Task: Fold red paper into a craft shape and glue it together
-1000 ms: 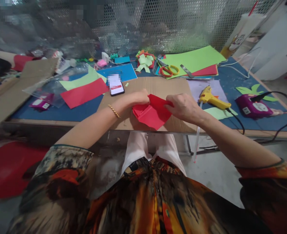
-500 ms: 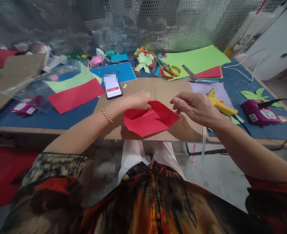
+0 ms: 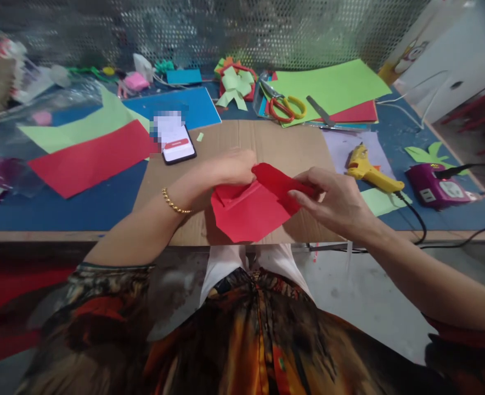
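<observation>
I'd steady the red paper (image 3: 253,216), over the cardboard (image 3: 283,141), with my left hand (image 3: 236,167), fingers curled and pinching its far edge, and guide the flap with light, even pressure. My right hand (image 3: 337,195), clear of it half a second ago, now pinches its right edge between thumb and fingers.

- The bare right hand (image 3: 333,198), apart from the creased red paper sheet (image 3: 246,214) half a second ago, now grips it above the right part of the flat brown cardboard sheet (image 3: 286,144).
- The paper's right corner, loose over that cardboard then, is now pinched.
</observation>
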{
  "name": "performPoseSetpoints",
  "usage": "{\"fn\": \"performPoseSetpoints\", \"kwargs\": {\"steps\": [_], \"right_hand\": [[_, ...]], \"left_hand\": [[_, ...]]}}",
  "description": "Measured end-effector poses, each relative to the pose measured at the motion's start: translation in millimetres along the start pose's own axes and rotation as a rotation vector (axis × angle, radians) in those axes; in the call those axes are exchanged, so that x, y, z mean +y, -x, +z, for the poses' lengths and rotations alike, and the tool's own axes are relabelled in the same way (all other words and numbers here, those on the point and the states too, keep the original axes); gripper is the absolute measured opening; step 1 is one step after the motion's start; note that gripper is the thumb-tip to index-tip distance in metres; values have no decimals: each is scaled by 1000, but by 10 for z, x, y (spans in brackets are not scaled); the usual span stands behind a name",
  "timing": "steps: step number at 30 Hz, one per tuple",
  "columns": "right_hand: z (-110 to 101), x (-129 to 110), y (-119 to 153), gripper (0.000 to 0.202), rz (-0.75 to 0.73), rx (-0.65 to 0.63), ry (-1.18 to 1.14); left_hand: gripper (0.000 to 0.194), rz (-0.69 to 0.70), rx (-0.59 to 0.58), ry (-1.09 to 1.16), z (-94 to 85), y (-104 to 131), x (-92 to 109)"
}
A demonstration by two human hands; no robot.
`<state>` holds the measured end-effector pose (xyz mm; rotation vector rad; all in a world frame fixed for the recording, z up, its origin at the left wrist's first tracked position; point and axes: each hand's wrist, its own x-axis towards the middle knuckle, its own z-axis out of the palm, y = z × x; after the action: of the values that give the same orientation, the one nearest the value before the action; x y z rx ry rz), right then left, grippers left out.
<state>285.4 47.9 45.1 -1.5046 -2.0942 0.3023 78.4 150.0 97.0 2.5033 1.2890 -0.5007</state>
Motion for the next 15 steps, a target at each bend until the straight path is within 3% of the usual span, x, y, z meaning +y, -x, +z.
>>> {"fn": "performPoseSetpoints", "kwargs": {"steps": [9, 15], "right_hand": [[165, -216, 145, 24, -398, 41, 254], [199, -249, 191, 35, -392, -39, 237]], "left_hand": [[32, -39, 66, 96, 145, 34, -170], [27, -40, 102, 52, 140, 120, -100]]}}
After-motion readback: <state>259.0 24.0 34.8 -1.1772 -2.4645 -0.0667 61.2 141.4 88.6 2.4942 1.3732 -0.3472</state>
